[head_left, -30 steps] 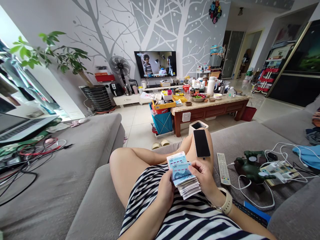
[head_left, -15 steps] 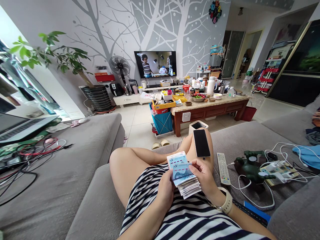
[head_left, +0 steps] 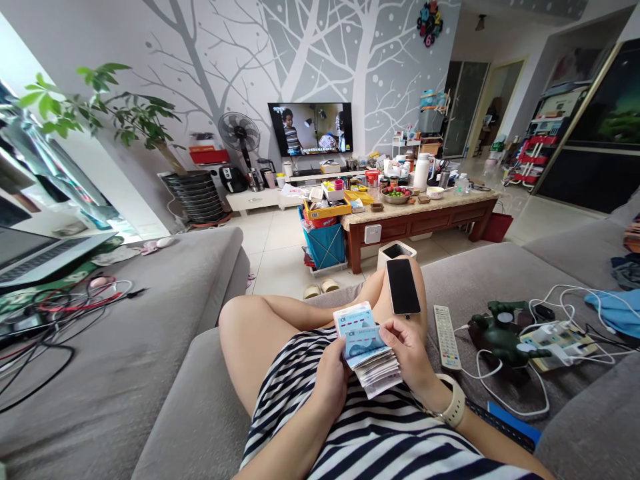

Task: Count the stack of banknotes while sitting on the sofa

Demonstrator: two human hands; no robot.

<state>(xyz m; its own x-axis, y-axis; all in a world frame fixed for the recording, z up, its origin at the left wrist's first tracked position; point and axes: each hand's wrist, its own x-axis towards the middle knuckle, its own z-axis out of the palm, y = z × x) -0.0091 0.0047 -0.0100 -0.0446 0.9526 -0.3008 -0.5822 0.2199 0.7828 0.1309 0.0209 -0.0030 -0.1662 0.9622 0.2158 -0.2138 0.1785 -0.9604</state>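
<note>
I sit on a grey sofa (head_left: 150,373) with a folded stack of banknotes (head_left: 367,353) over my lap. My left hand (head_left: 331,377) grips the stack from the left, fingers closed round its folded edge. My right hand (head_left: 411,353), with a watch on the wrist, pinches the top blue note between thumb and fingers at the right. A black phone (head_left: 403,285) lies face up on my right knee, just beyond the notes.
To my right on the sofa lie a white remote (head_left: 446,337), a dark green toy (head_left: 500,333), a power strip with white cables (head_left: 555,337). A laptop (head_left: 40,257) and cords sit at left. Ahead: a bin (head_left: 397,252), a cluttered coffee table (head_left: 420,217), a TV (head_left: 311,128).
My right thumb has slid the top blue note slightly, and the stack's lower notes have shifted a little. Both hands stay in the same place; the TV picture has changed.
</note>
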